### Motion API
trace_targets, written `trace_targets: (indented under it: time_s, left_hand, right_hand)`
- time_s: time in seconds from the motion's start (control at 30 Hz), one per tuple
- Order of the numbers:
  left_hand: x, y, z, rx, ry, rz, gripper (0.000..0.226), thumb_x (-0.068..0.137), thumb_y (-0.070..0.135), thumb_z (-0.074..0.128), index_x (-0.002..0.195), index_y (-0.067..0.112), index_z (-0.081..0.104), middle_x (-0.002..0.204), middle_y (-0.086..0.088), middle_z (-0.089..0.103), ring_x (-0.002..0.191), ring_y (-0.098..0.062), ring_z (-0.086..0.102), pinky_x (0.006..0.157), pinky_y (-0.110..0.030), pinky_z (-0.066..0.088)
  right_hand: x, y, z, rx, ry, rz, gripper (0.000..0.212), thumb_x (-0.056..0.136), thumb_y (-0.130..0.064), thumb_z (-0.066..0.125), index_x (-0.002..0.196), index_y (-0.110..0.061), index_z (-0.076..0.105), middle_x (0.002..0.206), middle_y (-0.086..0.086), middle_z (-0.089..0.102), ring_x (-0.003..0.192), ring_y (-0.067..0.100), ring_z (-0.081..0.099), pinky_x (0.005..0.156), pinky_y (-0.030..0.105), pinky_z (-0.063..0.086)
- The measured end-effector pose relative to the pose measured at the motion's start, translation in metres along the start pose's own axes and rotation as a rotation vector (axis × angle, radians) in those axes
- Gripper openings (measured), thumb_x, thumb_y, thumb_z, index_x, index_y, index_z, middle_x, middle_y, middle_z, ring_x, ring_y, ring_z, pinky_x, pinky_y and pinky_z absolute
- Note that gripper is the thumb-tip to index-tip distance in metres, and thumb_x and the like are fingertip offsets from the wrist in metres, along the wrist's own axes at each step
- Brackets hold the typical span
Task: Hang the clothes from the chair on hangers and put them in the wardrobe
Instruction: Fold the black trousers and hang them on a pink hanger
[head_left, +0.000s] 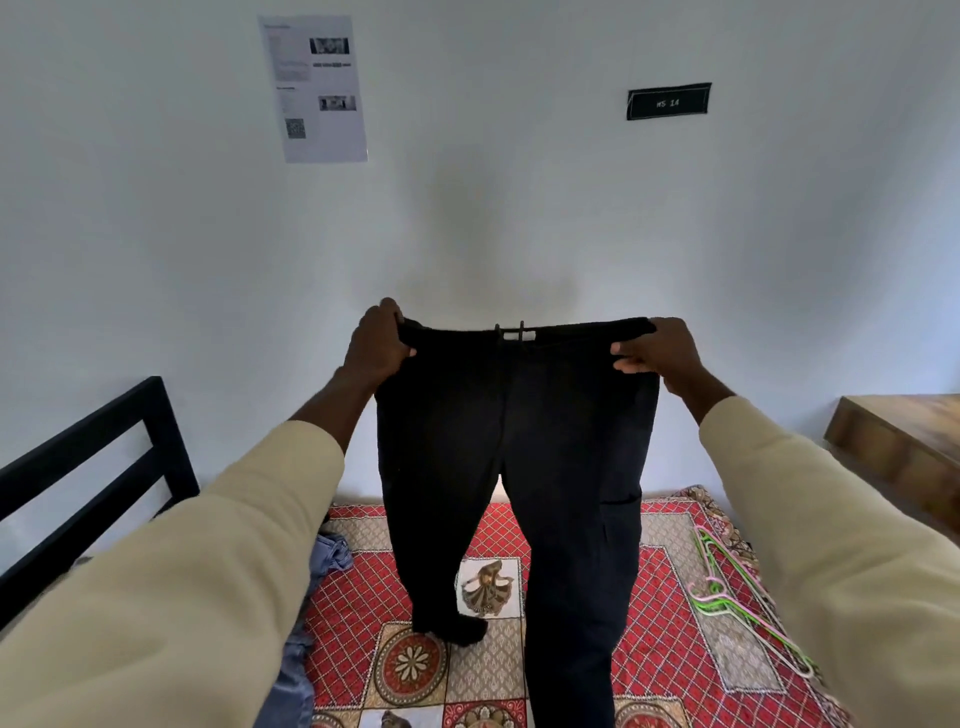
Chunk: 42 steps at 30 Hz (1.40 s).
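Status: early to middle stage, judged from what lies in view.

Black trousers held up flat against the white wall, waistband stretched between the two hands. Left hand: fingers curled over the left end of the waistband, thumb toward the wearer, cloth pinched. Right hand: fingers wrapped round the right end, fingertips pressing the fabric from the front. Both grips firm; neither hand released.

Below the fingers both legs hang straight down. The left leg's cuff touches the patterned bedspread; the right leg runs out of view at the bottom edge.

Not yet done: no hanger in the trousers. A bundle of pink and green hangers lies on the bedspread, below and to the right of the right-hand fingers, well apart from them. Blue denim garment lies crumpled on the bed, below and left of the left-hand fingers, also unhung.

Chair and wardrobe not in view, so the count of finished garments cannot be told. A black bed frame sits far left, a wooden surface far right.

Judgement: remaining for this garment are folding or aligning, threading onto a hanger, and carrying to the wardrobe.
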<state>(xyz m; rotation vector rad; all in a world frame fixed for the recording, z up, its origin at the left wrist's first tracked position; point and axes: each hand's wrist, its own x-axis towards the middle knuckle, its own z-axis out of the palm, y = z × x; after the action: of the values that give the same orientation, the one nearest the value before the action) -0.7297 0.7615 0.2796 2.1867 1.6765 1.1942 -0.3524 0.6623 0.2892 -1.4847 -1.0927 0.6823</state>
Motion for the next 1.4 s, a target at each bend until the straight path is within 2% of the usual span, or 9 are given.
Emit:
trace_targets:
  time_s: [0.13, 0.27, 0.33, 0.53, 0.7, 0.83, 1.03, 1.17, 1.4]
  left_hand:
    - [-0.002, -0.008, 0.007, 0.211, -0.001, 0.14, 0.023, 0.085, 0.026, 0.068, 0.094, 0.009, 0.056, 0.097, -0.016, 0.055, 0.087, -0.036, 0.057, 0.073, -0.036, 0.043]
    - [0.013, -0.016, -0.002, 0.202, -0.14, 0.16, 0.024, 0.083, 0.032, 0.075, 0.095, 0.012, 0.067, 0.105, -0.014, 0.05, 0.098, -0.029, 0.051, 0.082, -0.036, 0.044]
    - [0.021, -0.013, -0.014, 0.104, -0.275, 0.129, 0.022, 0.081, 0.026, 0.078, 0.082, 0.011, 0.063, 0.091, -0.009, 0.057, 0.089, -0.025, 0.054, 0.069, -0.03, 0.043]
    - [0.028, 0.008, -0.056, -0.386, -0.521, -0.146, 0.021, 0.081, 0.019, 0.079, 0.087, 0.004, 0.067, 0.073, -0.005, 0.065, 0.066, -0.015, 0.063, 0.059, -0.024, 0.052]
    - [0.049, 0.035, -0.045, -0.716, -0.107, -0.379, 0.035, 0.071, 0.014, 0.085, 0.098, -0.003, 0.069, 0.097, -0.016, 0.071, 0.089, -0.029, 0.069, 0.082, -0.038, 0.059]
    - [0.039, 0.081, -0.009, -0.613, 0.082, -0.41, 0.019, 0.074, 0.017, 0.079, 0.078, 0.008, 0.064, 0.089, -0.009, 0.068, 0.087, -0.028, 0.067, 0.082, -0.04, 0.059]
    - [-0.012, 0.114, 0.055, -0.618, -0.05, -0.305, 0.016, 0.075, 0.019, 0.076, 0.09, 0.013, 0.076, 0.089, -0.007, 0.074, 0.085, -0.023, 0.07, 0.08, -0.034, 0.058]
    - [-0.035, 0.121, 0.069, -0.567, -0.111, -0.252, 0.018, 0.079, 0.016, 0.073, 0.096, 0.013, 0.076, 0.091, -0.007, 0.074, 0.086, -0.02, 0.07, 0.073, -0.027, 0.055]
    - [-0.041, 0.12, 0.067, -0.525, -0.2, -0.245, 0.015, 0.081, 0.021, 0.068, 0.083, 0.006, 0.07, 0.082, -0.007, 0.068, 0.079, -0.023, 0.063, 0.064, -0.025, 0.043]
  right_hand:
    - [-0.002, 0.003, 0.003, -0.447, 0.118, -0.073, 0.03, 0.07, -0.02, 0.081, 0.088, -0.001, 0.065, 0.073, 0.011, 0.072, 0.056, 0.026, 0.065, 0.06, 0.038, 0.056]
    - [-0.006, 0.0, 0.0, -0.765, 0.22, -0.06, 0.032, 0.077, -0.044, 0.075, 0.086, -0.017, 0.06, 0.093, 0.003, 0.062, 0.087, 0.025, 0.055, 0.077, 0.034, 0.043]
    - [-0.003, 0.0, -0.001, -0.786, 0.209, -0.043, 0.036, 0.074, -0.049, 0.074, 0.087, -0.018, 0.063, 0.104, 0.006, 0.06, 0.1, 0.028, 0.056, 0.087, 0.04, 0.041]
    - [0.007, 0.003, -0.006, -0.127, 0.118, 0.013, 0.029, 0.084, -0.022, 0.074, 0.105, -0.003, 0.068, 0.102, 0.011, 0.071, 0.094, 0.028, 0.069, 0.087, 0.041, 0.057]
    - [0.019, -0.037, 0.008, -0.022, 0.393, 0.011, 0.029, 0.08, -0.021, 0.075, 0.099, -0.004, 0.063, 0.1, 0.008, 0.067, 0.09, 0.027, 0.064, 0.081, 0.037, 0.054]
    - [0.012, -0.058, 0.048, -0.022, 0.516, 0.061, 0.03, 0.085, -0.017, 0.066, 0.11, -0.003, 0.061, 0.104, 0.011, 0.064, 0.092, 0.028, 0.062, 0.074, 0.029, 0.045]
    - [-0.026, -0.028, 0.111, 0.16, 0.197, 0.061, 0.018, 0.069, -0.012, 0.074, 0.084, -0.004, 0.067, 0.083, 0.01, 0.071, 0.084, 0.029, 0.07, 0.074, 0.039, 0.058]
    - [-0.051, -0.008, 0.121, 0.187, 0.082, 0.004, 0.006, 0.071, -0.007, 0.071, 0.069, -0.006, 0.064, 0.074, 0.01, 0.069, 0.069, 0.022, 0.065, 0.064, 0.033, 0.051]
    - [-0.075, -0.011, 0.121, 0.297, -0.063, 0.076, 0.031, 0.072, 0.003, 0.053, 0.049, -0.015, 0.044, 0.043, -0.008, 0.045, 0.043, 0.008, 0.041, 0.046, 0.021, 0.032]
